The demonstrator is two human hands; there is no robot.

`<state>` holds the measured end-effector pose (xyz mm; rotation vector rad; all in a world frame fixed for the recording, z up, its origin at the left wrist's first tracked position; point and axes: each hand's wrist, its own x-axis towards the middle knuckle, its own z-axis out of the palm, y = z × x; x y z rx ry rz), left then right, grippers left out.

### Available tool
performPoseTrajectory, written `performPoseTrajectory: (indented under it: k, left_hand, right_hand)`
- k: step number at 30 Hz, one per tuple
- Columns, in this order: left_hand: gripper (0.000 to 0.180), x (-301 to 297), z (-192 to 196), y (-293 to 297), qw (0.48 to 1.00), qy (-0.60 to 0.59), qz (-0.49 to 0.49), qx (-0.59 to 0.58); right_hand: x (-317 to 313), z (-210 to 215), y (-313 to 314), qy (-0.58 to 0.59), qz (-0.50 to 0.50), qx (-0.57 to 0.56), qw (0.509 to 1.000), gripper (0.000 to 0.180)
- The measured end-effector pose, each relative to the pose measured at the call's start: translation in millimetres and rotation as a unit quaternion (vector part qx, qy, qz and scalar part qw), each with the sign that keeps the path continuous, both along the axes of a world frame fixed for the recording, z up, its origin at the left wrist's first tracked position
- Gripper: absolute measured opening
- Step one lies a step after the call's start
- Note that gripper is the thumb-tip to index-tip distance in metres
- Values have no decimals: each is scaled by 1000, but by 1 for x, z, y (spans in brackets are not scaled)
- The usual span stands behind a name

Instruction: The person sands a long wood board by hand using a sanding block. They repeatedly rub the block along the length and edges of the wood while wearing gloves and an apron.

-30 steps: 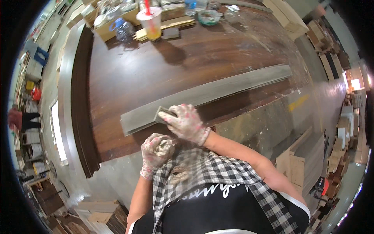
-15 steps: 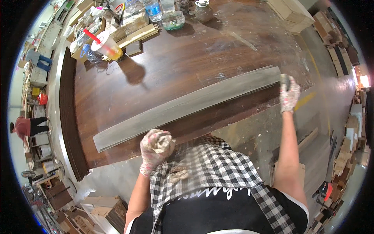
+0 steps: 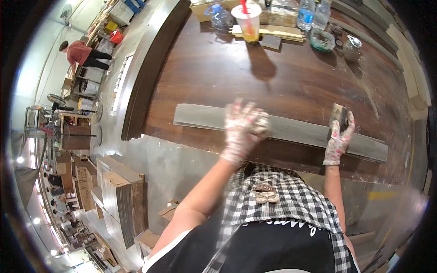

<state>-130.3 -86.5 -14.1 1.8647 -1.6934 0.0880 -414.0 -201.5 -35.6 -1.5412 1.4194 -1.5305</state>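
A long grey plank (image 3: 200,114) lies across the dark brown wood-grain tabletop (image 3: 205,68), seemingly on top of another thin board. My left hand (image 3: 237,134), in a white glove with pinkish-red marks, is over the plank left of its middle. It is closed on a crumpled whitish rag (image 3: 261,125); motion blurs its fingers a little. Toward the plank's right part, my right hand (image 3: 339,143), gloved the same way, grips a small dark block (image 3: 338,116) with a worn, light-coloured end. Whether the block touches the plank I cannot tell.
Along the table's far side stand a cup with a red straw (image 3: 248,22), water bottles (image 3: 306,16), a green-tinted tub (image 3: 322,40) and a jar (image 3: 352,48). Stacked dark boards (image 3: 152,68) line the left. Cartons (image 3: 120,195) stand on the floor; a person (image 3: 82,53) works far left.
My view has turned leftward. My left hand has moved from the plank's near edge onto it with the rag. My right hand, still gripping the block, has moved from the right end inward.
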Motion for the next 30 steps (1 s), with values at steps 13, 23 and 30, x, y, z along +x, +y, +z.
performPoseTrajectory:
  k: [13, 23, 30]
  left_hand:
    - [24, 196, 40, 41, 990, 17, 138, -1]
    - [104, -108, 20, -47, 962, 73, -226, 134]
    - [67, -19, 25, -28, 992, 65, -110, -6]
  right_hand:
    - [4, -5, -3, -38, -27, 3, 999, 57]
    - [13, 5, 0, -11, -24, -2, 1000, 61]
    - [67, 45, 49, 128, 42, -75, 988, 66]
